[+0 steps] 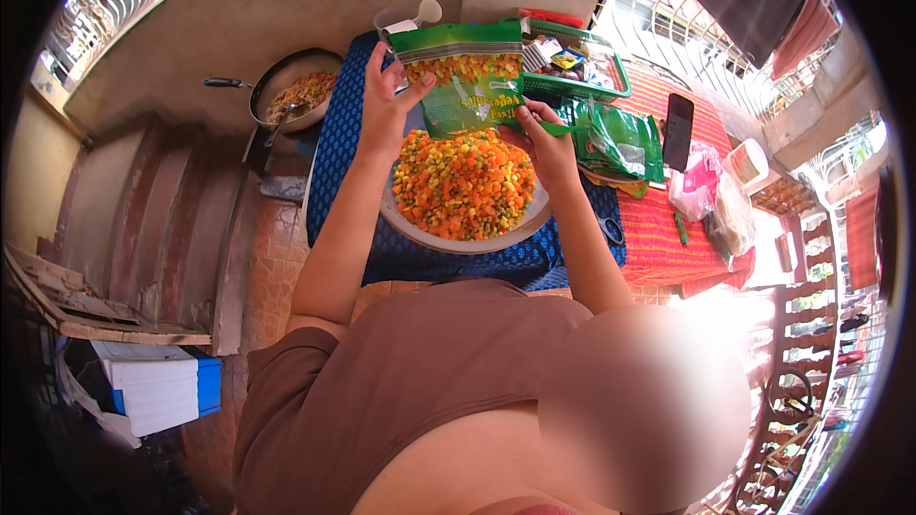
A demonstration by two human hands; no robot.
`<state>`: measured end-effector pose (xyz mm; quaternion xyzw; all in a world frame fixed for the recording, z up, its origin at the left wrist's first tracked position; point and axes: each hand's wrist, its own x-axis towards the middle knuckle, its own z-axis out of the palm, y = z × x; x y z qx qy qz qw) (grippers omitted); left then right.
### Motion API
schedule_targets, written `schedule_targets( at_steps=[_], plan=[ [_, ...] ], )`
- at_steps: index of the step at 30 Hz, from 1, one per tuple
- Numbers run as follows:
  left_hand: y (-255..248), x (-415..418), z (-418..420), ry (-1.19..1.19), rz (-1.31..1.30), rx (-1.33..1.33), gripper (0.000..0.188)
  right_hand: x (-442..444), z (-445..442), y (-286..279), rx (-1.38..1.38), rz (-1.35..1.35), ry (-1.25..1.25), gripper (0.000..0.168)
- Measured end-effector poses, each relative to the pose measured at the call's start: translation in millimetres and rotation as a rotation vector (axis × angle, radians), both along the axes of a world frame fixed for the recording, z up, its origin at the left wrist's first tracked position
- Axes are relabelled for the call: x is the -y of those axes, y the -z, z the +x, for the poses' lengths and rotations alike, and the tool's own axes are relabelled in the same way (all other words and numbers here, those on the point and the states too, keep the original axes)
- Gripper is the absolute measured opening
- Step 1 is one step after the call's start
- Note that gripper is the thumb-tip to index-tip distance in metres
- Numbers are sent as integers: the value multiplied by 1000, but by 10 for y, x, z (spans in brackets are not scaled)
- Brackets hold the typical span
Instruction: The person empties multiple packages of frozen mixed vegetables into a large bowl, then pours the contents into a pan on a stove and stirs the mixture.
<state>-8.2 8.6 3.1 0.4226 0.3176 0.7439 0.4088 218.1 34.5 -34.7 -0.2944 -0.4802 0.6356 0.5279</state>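
Both hands have hold of a green plastic bag of mixed vegetables (pixel 469 96), raised over the far side of a large plate. My left hand (pixel 390 100) grips its left edge, thumb laid over the front. At its lower right corner, my right hand (pixel 549 139) pinches the plastic, and a green strip sticks out past the fingers. Whether the vegetables on the bag are printed or seen through it, I cannot tell. Beneath it, diced carrots, corn and peas (pixel 465 189) form a heap on the pale plate (pixel 458 246).
Left of the blue cloth (pixel 340 129) is a frying pan (pixel 257 111) with food and a spoon. Green packets (pixel 619 139), a green basket (pixel 619 82), a phone (pixel 678 130) and plastic bags (pixel 694 182) occupy the right side. Scissors (pixel 610 230) lie near my right forearm.
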Motion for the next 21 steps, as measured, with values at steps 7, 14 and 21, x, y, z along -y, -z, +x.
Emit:
schedule_targets(
  at_steps=[7,14,21],
  plan=[
    [-67,95,115,-75,37,-128,94,35,1,-23,8,11,10,23],
    [-88,144,57,138,-7,-144,73,-103,155,-366,250,101,95,25],
    [-134,416,139,237,-180,-296,66,-598,1485,-1380,619,170,139,26]
  ],
)
